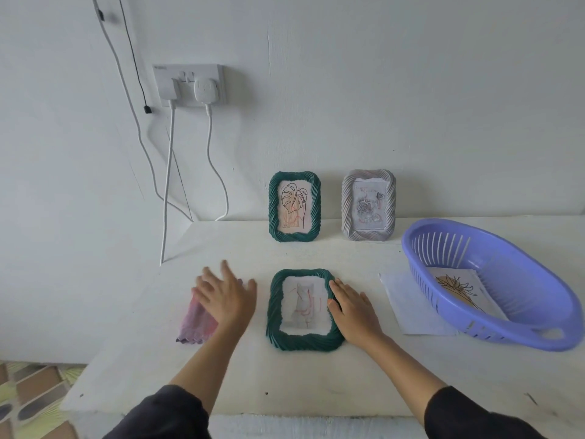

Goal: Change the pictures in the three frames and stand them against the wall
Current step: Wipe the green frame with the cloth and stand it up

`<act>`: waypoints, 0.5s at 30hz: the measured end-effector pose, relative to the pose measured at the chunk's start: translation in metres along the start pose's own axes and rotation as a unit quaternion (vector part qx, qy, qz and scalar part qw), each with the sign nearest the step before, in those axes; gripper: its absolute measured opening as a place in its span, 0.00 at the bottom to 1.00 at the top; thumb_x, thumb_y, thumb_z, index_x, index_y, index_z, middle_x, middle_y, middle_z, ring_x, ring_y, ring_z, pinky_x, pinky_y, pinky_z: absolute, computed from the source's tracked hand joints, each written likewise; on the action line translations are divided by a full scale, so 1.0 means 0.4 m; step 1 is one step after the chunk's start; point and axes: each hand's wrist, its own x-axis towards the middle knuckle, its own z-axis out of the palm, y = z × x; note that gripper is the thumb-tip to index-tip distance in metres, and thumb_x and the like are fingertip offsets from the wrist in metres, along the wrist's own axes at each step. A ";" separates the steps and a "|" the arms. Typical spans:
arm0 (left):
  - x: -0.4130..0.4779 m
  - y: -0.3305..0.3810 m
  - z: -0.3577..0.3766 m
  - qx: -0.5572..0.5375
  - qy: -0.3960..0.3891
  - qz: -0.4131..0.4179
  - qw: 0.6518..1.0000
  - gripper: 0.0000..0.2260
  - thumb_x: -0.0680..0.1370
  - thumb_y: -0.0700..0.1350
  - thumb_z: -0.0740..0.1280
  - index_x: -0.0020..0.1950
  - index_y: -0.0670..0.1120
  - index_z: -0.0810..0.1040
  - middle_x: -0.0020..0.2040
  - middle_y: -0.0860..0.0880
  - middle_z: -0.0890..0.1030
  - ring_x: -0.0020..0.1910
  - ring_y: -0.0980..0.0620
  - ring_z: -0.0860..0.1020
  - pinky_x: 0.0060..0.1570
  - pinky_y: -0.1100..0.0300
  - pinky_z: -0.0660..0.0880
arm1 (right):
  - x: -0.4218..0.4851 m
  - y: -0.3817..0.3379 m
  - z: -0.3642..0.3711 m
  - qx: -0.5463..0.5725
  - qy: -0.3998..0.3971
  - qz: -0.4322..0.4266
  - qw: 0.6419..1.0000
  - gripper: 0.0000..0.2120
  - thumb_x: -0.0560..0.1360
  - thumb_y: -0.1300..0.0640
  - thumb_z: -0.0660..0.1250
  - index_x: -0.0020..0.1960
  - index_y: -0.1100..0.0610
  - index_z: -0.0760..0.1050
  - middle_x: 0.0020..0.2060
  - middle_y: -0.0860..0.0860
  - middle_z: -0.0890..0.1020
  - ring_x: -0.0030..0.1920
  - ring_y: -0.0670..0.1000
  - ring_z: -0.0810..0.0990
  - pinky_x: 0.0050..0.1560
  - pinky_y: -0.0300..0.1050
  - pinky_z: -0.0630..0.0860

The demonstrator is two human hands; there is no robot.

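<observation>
A dark green twisted frame (274, 315) lies flat on the white table (285, 381), holding a faint line drawing with red marks. My right hand (353, 307) rests flat on its right edge, fingers spread. My left hand (226, 294) hovers open over a pink cloth (195, 324) left of the frame, holding nothing. Two frames stand against the wall: a green frame (273, 207) with a leaf drawing and a grey frame (347, 205) with a rose drawing.
A purple plastic basket (519, 299) at the right holds a picture sheet (456, 288) with a plant drawing. White paper sheets (408, 307) lie beside it. A wall socket (190, 85) with two plugs and hanging cables sits at the upper left.
</observation>
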 end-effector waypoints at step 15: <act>0.043 -0.036 -0.036 -0.048 -0.088 -0.083 0.991 0.25 0.72 0.56 0.65 0.61 0.41 0.67 0.57 0.40 0.70 0.56 0.36 0.73 0.54 0.48 0.72 | 0.003 0.003 0.007 0.001 0.011 0.004 1.000 0.24 0.81 0.51 0.48 0.76 0.51 0.51 0.76 0.47 0.53 0.76 0.46 0.51 0.75 0.49 0.45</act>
